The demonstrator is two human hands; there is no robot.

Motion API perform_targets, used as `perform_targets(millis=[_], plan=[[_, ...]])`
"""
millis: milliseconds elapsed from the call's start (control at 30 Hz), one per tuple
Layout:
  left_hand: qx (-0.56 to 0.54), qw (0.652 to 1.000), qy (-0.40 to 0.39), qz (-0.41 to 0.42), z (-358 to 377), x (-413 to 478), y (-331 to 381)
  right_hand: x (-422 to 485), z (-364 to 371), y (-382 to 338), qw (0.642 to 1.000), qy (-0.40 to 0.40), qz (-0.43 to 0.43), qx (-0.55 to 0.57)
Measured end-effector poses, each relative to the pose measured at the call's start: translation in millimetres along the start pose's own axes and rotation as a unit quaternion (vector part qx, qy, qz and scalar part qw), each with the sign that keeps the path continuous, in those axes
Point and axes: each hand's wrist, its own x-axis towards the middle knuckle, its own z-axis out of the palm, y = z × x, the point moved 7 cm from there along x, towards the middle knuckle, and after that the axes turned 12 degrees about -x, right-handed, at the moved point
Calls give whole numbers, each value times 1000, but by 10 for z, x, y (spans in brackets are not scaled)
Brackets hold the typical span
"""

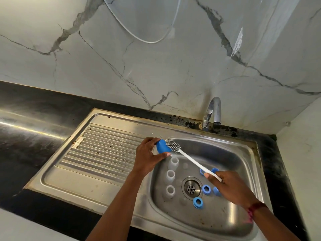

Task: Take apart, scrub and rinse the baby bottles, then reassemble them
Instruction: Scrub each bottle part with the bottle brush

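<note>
My left hand [147, 154] grips a blue bottle cap [163, 146] above the sink's left rim. My right hand [231, 186] holds the white handle of a bottle brush [173, 146], whose grey bristle head touches the cap. Three clear bottle bodies [171, 174] stand upright along the left side of the steel sink basin [225, 153]. Several blue screw rings [198, 202] lie around the drain [191, 187] on the right. Faint clear teats [185, 165] rest on the basin floor.
A ribbed steel draining board [104, 150] lies left of the basin. The chrome tap [214, 110] stands behind the sink and no water runs. Black countertop [31, 122] surrounds the sink, with a marble wall behind and a white wall at the right.
</note>
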Motion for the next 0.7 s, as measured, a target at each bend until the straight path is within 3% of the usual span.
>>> perform_targets(millis=[267,500,700], plan=[[19,998,-35,43,124,-1,126,124,-81,-193,1000,20,-23,0],[-6,999,42,5,-140,82,92,56,-70,-64,1000,7,-19,-2],[69,996,-23,50,19,89,118,76,-74,-87,1000,14,-17,-15]])
